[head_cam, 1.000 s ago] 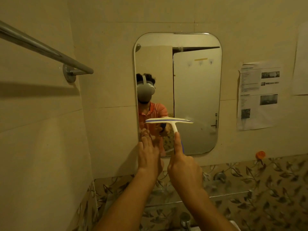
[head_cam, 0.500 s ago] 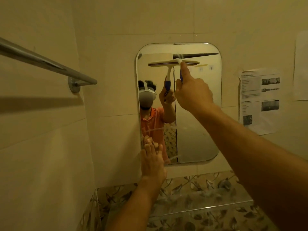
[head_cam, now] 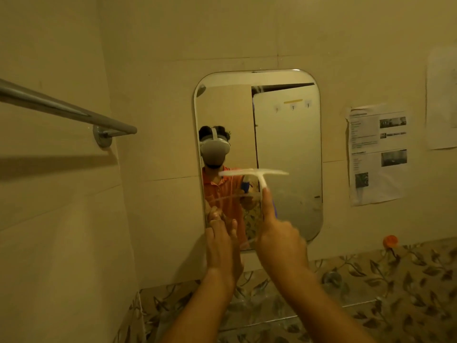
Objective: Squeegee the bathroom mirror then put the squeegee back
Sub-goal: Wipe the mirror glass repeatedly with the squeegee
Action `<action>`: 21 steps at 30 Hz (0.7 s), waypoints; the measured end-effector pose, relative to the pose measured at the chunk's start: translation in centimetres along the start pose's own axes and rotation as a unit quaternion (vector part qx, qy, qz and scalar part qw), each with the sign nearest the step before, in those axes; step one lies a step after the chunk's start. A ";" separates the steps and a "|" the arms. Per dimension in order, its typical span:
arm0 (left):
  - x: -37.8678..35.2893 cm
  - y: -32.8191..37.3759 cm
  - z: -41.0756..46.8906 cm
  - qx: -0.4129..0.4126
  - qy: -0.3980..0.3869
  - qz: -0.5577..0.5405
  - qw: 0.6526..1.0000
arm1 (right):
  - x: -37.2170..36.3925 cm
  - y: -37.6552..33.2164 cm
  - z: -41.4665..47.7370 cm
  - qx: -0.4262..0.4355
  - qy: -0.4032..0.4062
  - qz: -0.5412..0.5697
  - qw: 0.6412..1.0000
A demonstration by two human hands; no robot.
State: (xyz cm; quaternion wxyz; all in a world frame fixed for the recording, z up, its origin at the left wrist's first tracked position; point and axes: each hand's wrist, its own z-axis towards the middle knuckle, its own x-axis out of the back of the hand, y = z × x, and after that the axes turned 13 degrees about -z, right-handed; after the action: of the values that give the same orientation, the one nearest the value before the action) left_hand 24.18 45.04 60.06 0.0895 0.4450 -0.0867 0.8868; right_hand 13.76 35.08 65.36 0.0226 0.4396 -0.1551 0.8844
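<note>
Squeegee [head_cam: 253, 173] on mirror [head_cam: 289, 144]

You have one mirror [head_cam: 284, 134] at twelve o'clock, and one squeegee [head_cam: 254, 173] across its lower half. Two hands are up: your left hand [head_cam: 222, 246] at six o'clock, your right hand [head_cam: 279, 241] just beside it toward five. One towel bar [head_cam: 64, 110] sits at nine o'clock. Two printed sheets [head_cam: 378, 154] hang at three o'clock, the second cut by the frame edge. One orange knob [head_cam: 390, 240] sits at four o'clock.
</note>
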 end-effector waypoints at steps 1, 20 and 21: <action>0.1 0.1 0.0 0.006 0.000 0.007 1.000 | -0.7 0.2 -0.9 -0.003 -0.008 -0.006 1.000; -0.2 0.2 0.2 -0.012 -0.017 0.061 0.998 | 1.3 4.5 2.9 -0.038 0.063 0.033 0.997; -0.4 0.2 0.3 -0.012 -0.015 0.064 0.998 | 0.7 4.4 2.6 -0.038 0.062 0.032 0.997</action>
State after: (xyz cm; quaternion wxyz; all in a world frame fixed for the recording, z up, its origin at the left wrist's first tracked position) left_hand 24.62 44.76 59.93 0.0366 0.4506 -0.1268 0.8829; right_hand 14.60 30.04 66.27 0.0206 0.3780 -0.2011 0.9035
